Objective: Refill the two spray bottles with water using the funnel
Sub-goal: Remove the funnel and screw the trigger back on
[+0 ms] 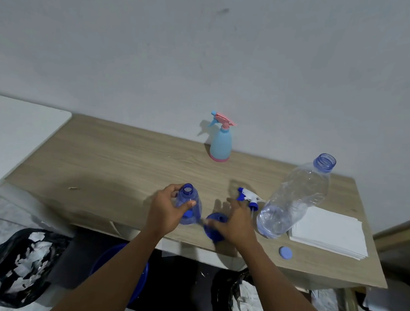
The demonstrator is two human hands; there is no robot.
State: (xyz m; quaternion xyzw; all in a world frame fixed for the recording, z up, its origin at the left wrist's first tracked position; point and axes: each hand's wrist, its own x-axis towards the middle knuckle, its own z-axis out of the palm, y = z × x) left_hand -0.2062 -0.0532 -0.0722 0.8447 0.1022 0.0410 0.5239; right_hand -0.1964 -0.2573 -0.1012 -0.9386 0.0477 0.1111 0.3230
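Observation:
My left hand [166,210] grips a clear blue spray bottle [190,207] that stands open-necked near the table's front edge. Just to its right my right hand [235,222] rests on a blue funnel [214,227] lying on the table, fingers curled over its rim. The bottle's white and blue spray head [248,199] lies on the table behind that hand. A light blue spray bottle with a pink trigger [221,142] stands upright at the back by the wall. An uncapped large clear water bottle [296,199] stands at the right, water low in it.
A blue cap [285,253] lies near the wooden table's [115,163] front edge, beside a stack of white paper [330,232]. Below the table are black bags of scraps [16,265] and a blue basin [119,269]. A white surface [11,137] adjoins at left.

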